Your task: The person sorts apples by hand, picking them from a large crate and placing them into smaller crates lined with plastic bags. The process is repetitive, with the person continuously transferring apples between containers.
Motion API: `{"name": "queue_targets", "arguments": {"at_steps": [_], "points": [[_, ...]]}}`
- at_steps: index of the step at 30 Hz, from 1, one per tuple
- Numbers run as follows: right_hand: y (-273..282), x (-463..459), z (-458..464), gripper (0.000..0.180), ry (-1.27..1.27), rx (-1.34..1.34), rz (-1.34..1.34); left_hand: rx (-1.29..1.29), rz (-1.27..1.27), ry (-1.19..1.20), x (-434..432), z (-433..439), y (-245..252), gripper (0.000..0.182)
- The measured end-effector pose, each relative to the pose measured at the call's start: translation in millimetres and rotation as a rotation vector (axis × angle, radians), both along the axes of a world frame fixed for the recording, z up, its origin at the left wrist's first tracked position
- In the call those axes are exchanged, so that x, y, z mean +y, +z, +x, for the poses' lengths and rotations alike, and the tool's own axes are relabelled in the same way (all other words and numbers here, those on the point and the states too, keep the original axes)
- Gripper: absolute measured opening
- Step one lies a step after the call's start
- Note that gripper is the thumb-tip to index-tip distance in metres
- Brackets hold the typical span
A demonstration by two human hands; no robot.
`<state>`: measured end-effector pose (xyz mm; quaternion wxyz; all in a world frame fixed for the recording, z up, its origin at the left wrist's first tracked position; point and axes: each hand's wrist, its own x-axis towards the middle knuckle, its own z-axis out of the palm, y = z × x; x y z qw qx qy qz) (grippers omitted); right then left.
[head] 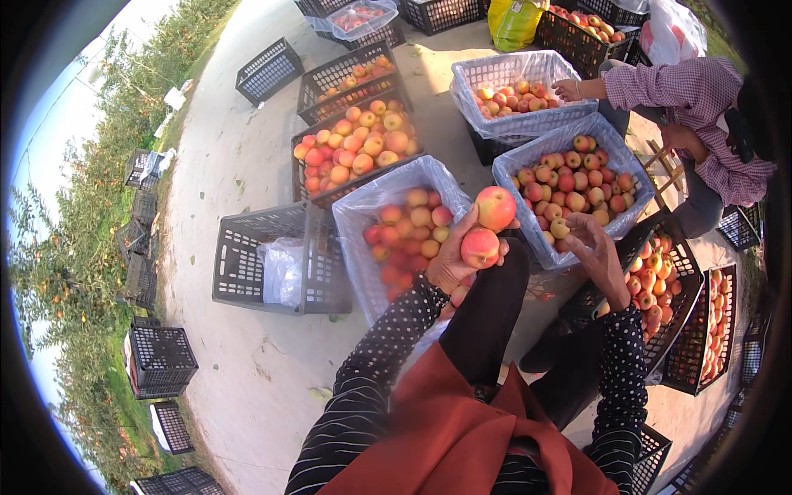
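My left hand holds two red-and-yellow apples; the upper apple rests against the lower apple. Both are above the right edge of a plastic-lined crate of apples, close to my knee. My right hand is at the near rim of a second lined crate, its fingers apart and curved. Just left of those fingers is a yellowish apple; whether they touch it cannot be told. Smaller apples fill that crate.
A black crate of larger apples stands beyond the lined one. At left, a grey crate holds folded plastic film. Black apple crates stand at my right. Another person's hand reaches over a third lined crate.
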<state>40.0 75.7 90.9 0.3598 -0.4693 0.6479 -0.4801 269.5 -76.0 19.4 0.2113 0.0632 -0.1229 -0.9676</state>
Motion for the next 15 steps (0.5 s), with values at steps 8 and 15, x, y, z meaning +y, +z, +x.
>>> {"name": "queue_targets", "arguments": {"at_steps": [8, 15], "points": [[-63.1, 41.7, -53.6, 0.035, -0.177, 0.043, 0.267, -0.664, -0.187, 0.727, -159.5, 118.6, -114.0, 0.053], [-72.0, 58.4, -63.9, 0.031, -0.216, 0.076, 0.406, -0.853, 0.036, 1.031, -261.0, 189.6, -129.7, 0.051]]}}
